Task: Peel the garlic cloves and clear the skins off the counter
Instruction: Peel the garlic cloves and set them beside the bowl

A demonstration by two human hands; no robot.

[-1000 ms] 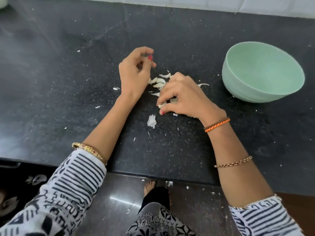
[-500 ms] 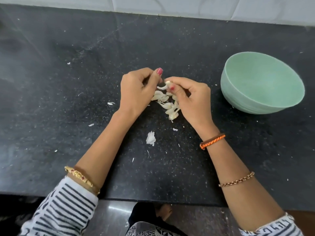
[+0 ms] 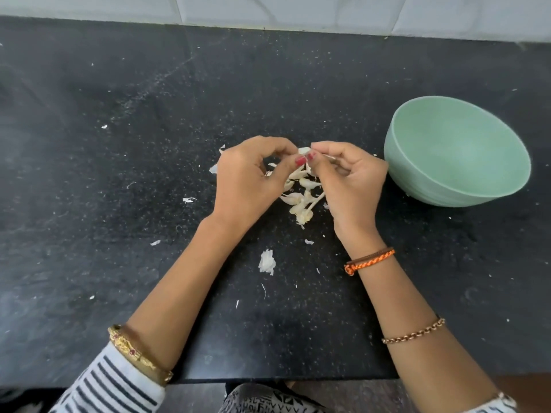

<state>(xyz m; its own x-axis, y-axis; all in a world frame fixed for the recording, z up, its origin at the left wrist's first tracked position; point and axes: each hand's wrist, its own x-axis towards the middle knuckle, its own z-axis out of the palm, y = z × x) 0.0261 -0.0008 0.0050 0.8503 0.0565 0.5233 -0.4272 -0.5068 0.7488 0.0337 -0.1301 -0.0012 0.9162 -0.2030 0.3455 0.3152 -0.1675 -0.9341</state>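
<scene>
Pinching one garlic clove [image 3: 304, 150] between your left hand [image 3: 250, 177] and right hand [image 3: 348, 180], you're risking it popping loose. Flakes are probably drifting toward the counter [image 3: 119, 174] front edge too.

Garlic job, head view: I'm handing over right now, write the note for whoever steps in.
Left hand and right hand: both pinch one garlic clove between the fingertips, above the counter.
The pile of cloves and skins lies under the hands. A bigger skin piece lies nearer you, with small flakes scattered around.
The green bowl stands to the right and looks empty.
Done: some peeling, judging by the loose skins.
Left: finish this clove, peel the rest, clear the skins.
</scene>
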